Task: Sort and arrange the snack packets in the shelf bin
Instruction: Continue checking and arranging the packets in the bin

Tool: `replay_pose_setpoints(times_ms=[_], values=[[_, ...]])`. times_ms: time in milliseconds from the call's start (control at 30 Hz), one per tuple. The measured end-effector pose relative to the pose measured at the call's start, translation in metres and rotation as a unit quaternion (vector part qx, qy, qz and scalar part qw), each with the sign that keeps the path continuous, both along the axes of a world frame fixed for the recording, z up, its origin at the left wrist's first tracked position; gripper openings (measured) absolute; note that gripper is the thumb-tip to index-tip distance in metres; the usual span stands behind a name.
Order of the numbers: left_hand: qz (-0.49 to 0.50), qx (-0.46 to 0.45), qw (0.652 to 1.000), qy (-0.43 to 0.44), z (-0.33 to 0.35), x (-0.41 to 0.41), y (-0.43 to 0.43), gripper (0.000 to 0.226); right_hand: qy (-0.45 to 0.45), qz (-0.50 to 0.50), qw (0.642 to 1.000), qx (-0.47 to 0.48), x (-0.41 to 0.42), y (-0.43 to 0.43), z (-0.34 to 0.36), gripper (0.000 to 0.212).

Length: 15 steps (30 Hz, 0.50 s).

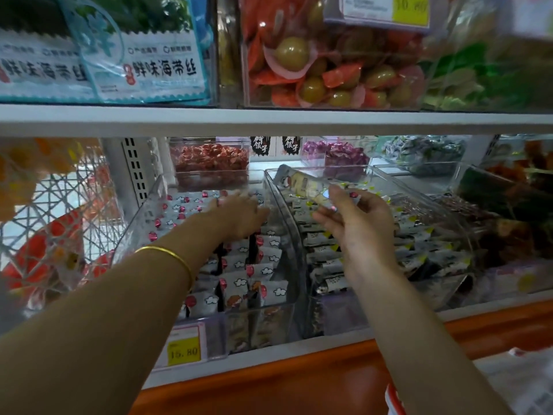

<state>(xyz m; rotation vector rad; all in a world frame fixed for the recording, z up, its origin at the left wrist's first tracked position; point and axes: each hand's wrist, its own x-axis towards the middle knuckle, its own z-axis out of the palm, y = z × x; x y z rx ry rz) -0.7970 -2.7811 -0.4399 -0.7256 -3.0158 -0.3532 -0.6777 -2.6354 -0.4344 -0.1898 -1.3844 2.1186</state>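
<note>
Bare left hand (239, 215) and right hand (357, 226), thin gold bangle (169, 255) round the left wrist.

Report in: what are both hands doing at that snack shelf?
Left hand on cloud-print packets, grip unclear. Right hand pinches loose packet above the neighbouring bin. Nothing blocking.

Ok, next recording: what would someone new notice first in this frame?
Two bare arms reach into the lower shelf. The right hand pinches a pale snack packet above the middle clear bin, and the left hand, with a gold bangle on its wrist, rests on the cloud-printed packets in the left bin. Next come the yellow price tag in front and the green round snacks on the shelf above.
</note>
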Motion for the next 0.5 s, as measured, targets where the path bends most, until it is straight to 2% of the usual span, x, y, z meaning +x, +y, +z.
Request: replay_pose_setpoints(times_ms=[67, 167, 333, 433, 500], values=[[0.031, 0.020, 0.999, -0.033, -0.002, -0.008, 0.005, 0.046, 0.001, -0.001, 1.000, 0.005, -0.002, 0.000, -0.001, 0.016], [0.027, 0.018, 0.998, -0.052, -0.007, -0.012, 0.008, 0.043, 0.011, -0.002, 1.000, 0.005, -0.005, 0.000, -0.002, 0.024], [0.008, -0.024, 0.999, 0.026, -0.007, -0.007, -0.001, 0.043, 0.010, -0.005, 1.000, 0.009, -0.004, 0.000, -0.002, 0.018], [0.008, -0.047, 0.999, 0.019, -0.001, 0.001, -0.005, 0.045, 0.008, -0.012, 0.998, 0.054, -0.004, 0.000, -0.002, 0.011], [0.001, -0.053, 0.999, 0.012, -0.003, 0.005, -0.007, 0.045, 0.000, -0.025, 0.994, 0.104, -0.006, -0.002, -0.001, 0.017]])
